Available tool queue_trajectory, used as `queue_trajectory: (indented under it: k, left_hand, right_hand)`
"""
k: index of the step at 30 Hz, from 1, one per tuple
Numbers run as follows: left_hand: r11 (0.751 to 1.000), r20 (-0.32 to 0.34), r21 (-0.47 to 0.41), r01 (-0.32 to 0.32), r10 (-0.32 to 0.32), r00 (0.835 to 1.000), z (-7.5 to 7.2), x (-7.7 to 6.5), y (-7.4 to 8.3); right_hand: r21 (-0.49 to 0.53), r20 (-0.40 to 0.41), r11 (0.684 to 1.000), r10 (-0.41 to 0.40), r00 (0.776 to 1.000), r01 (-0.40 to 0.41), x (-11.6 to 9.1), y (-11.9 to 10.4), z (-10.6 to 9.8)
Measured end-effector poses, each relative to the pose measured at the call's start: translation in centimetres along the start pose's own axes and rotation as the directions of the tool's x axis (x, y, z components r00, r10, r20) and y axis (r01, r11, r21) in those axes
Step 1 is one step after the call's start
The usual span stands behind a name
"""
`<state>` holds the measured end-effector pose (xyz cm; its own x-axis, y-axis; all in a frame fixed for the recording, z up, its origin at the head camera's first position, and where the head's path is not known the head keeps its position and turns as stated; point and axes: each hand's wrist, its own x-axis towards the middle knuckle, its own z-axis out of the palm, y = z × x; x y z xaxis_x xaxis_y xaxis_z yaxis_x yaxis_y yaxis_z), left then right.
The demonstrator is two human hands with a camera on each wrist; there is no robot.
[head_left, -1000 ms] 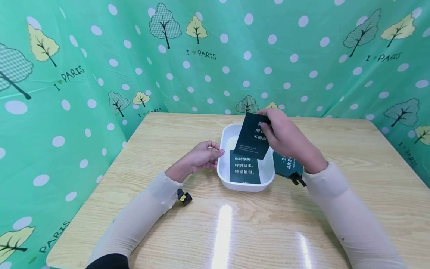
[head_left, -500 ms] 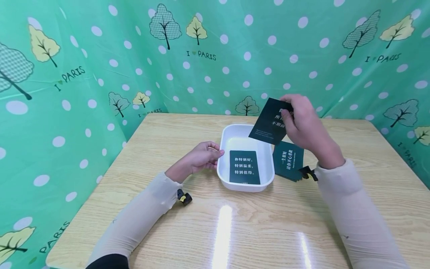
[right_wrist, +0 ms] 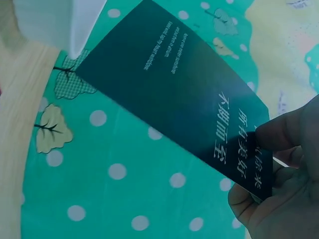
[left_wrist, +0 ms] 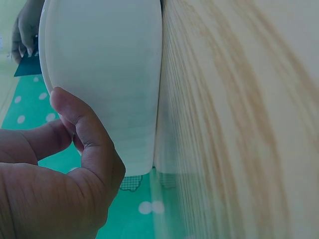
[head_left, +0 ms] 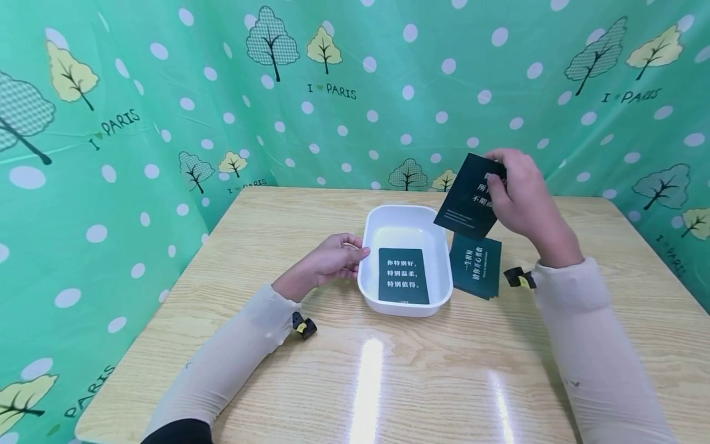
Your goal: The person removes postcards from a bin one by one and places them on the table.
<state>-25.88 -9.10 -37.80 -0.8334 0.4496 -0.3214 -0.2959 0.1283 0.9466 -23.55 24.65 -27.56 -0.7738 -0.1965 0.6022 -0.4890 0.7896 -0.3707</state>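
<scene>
My right hand [head_left: 521,191] pinches a dark green card [head_left: 470,196] with white printed writing by its upper right corner. The card is tilted in the air, over the back right side of the white plastic tub and the table behind it; in the right wrist view the same card [right_wrist: 164,94] spreads out from my thumb and fingers. At the tub's left side my left hand [head_left: 335,258] holds the rim of the white tub [head_left: 405,216], thumb tip on the edge and fingers bent against the outside. Another dark green card [head_left: 403,276] lies in the tub.
Several dark green cards [head_left: 476,265] lie stacked on the table just right of the tub. The wooden table [head_left: 277,382] reaches back to a green dotted curtain [head_left: 355,123]. Both wrists wear small black cameras.
My right hand has lifted the card up and moved it right, away from above the tub, uncovering the stack on the table. My left hand and the tub have stayed in place.
</scene>
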Motion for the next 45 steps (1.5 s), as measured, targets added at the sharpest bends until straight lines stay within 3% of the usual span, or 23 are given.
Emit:
queue_trajectory:
  k: [6, 10, 15, 20, 24, 30, 35, 45]
  left_hand:
    - [1.000, 0.001, -0.001, 0.004, -0.004, 1.000, 0.0, 0.1, 0.0]
    - [1.000, 0.003, 0.000, 0.009, -0.009, 1.000, 0.0, 0.1, 0.0]
    - [1.000, 0.001, -0.005, 0.009, -0.009, 1.000, -0.1, 0.2, 0.0]
    - [1.000, 0.004, -0.007, -0.002, 0.002, 1.000, -0.1, 0.2, 0.0]
    - [1.000, -0.002, -0.003, 0.001, -0.001, 1.000, -0.1, 0.2, 0.0]
    - [1.000, -0.004, -0.001, 0.000, 0.000, 1.000, 0.0, 0.2, 0.0]
    - [1.000, -0.006, -0.002, 0.004, -0.004, 1.000, 0.0, 0.2, 0.0]
    - [1.000, -0.007, -0.002, 0.005, -0.005, 1.000, -0.1, 0.2, -0.1]
  right_hand:
    - [-0.011, -0.002, 0.997, 0.075, 0.997, -0.075, 0.1, 1.5, 0.6]
    - [-0.030, 0.031, 0.984, 0.174, 0.984, -0.173, 0.0, 2.4, 1.0]
    - [-0.128, 0.136, 0.949, 0.306, 0.942, -0.289, -0.2, 3.5, 1.3]
    - [-0.150, 0.337, 0.930, 0.367, 0.867, -0.335, -0.5, 4.3, 2.0]
    - [-0.148, 0.482, 0.931, 0.363, 0.798, -0.334, -0.6, 5.0, 2.8]
    - [-0.166, 0.582, 0.944, 0.326, 0.745, -0.284, -0.8, 5.5, 3.7]
    - [-0.184, 0.647, 0.942, 0.332, 0.686, -0.282, -1.0, 5.8, 4.2]
    - [-0.226, 0.679, 0.943, 0.333, 0.654, -0.245, -1.3, 6.4, 5.5]
